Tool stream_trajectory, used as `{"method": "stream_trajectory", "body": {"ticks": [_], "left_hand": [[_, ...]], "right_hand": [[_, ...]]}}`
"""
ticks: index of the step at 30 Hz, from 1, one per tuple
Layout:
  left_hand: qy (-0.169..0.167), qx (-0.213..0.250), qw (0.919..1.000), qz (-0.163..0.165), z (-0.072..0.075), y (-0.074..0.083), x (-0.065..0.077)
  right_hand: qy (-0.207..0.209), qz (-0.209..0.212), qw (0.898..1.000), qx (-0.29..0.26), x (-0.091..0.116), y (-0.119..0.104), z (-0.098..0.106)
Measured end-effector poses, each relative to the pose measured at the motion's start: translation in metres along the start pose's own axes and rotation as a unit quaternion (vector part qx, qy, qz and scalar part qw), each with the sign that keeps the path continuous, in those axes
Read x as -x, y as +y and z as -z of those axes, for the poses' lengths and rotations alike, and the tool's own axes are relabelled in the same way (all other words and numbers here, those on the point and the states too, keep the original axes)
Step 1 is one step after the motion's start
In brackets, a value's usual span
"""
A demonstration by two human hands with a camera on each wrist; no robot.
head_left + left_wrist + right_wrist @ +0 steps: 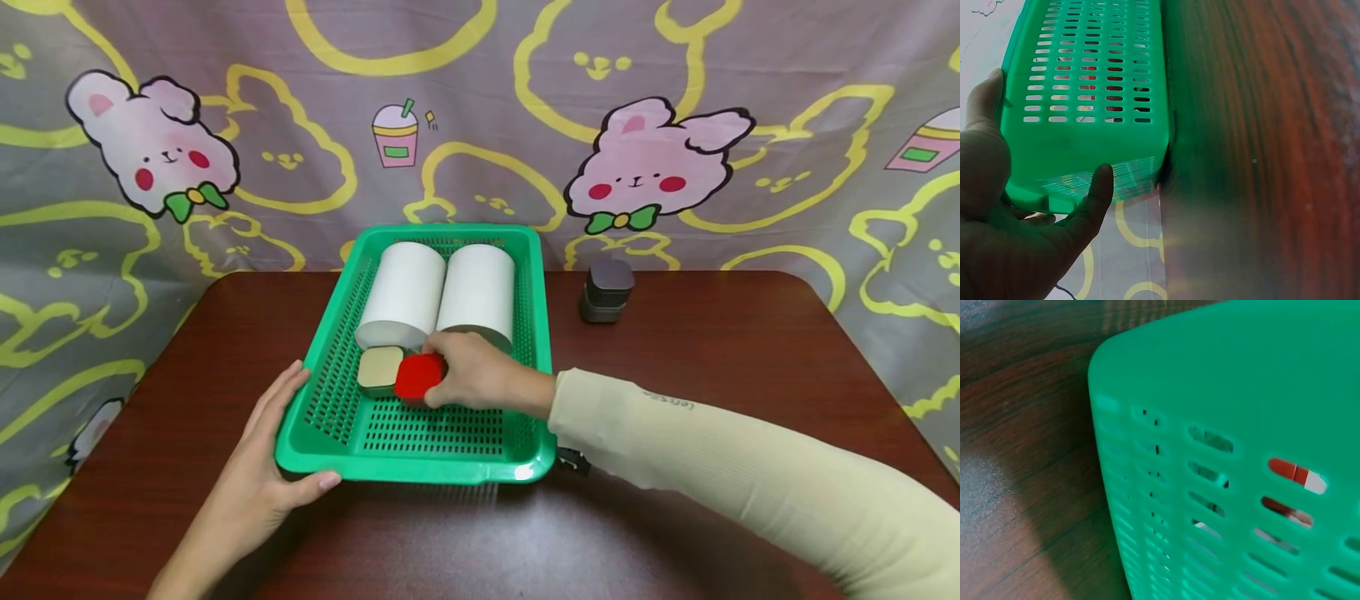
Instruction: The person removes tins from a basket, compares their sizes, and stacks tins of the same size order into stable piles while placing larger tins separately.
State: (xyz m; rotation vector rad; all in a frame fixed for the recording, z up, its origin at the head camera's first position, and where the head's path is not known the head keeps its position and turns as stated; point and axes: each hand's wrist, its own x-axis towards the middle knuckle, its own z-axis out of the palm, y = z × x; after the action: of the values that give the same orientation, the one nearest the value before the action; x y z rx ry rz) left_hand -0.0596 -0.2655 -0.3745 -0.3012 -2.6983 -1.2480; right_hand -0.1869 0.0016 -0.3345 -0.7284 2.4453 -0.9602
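A green plastic basket point(420, 468) with slotted walls lies on the table. My left hand point(258, 467) grips its near left corner, thumb at the front rim and fingers along the left side; the left wrist view shows this hand point(1029, 237) around the basket's outer corner point(1085, 140). Inside the basket, my right hand point(480, 373) pinches a small red square block with rounded corners point(417, 377). A similar cream-topped block point(380, 368) stands just left of it. Behind them lie two white paper rolls, one left point(405, 287) and one right point(477, 287). In the right wrist view the basket wall point(1222, 369) hides this hand.
A small dark grey stack of rounded square pieces point(607, 290) stands on the brown wooden table point(712, 358), right of the basket. A patterned curtain point(480, 108) hangs behind the table's far edge. My right forearm in a pale sleeve point(720, 450) crosses over the basket's right rim.
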Motion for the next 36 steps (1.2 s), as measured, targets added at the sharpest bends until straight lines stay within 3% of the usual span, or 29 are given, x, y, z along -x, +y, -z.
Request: {"method": "stream_trajectory", "body": {"ticks": [9,18,28,36], "left_hand": [[0.0,0.0,1.0,0.0,0.0,0.0,0.0],[0.003,0.001,1.0,-0.004,0.0,0.0,0.0],[0.003,0.004,1.0,0.0,0.0,-0.001,0.001],[0.005,0.008,1.0,-0.001,-0.001,-0.001,0.001]], "right_hand": [[0.004,0.006,0.997,-0.072,0.009,-0.003,0.011],[0.013,0.035,0.986,-0.164,0.025,-0.001,0.035],[0.052,0.079,0.98,-0.176,0.049,0.015,0.067],[0.089,0.075,0.971,-0.209,0.075,0.034,0.095]]}}
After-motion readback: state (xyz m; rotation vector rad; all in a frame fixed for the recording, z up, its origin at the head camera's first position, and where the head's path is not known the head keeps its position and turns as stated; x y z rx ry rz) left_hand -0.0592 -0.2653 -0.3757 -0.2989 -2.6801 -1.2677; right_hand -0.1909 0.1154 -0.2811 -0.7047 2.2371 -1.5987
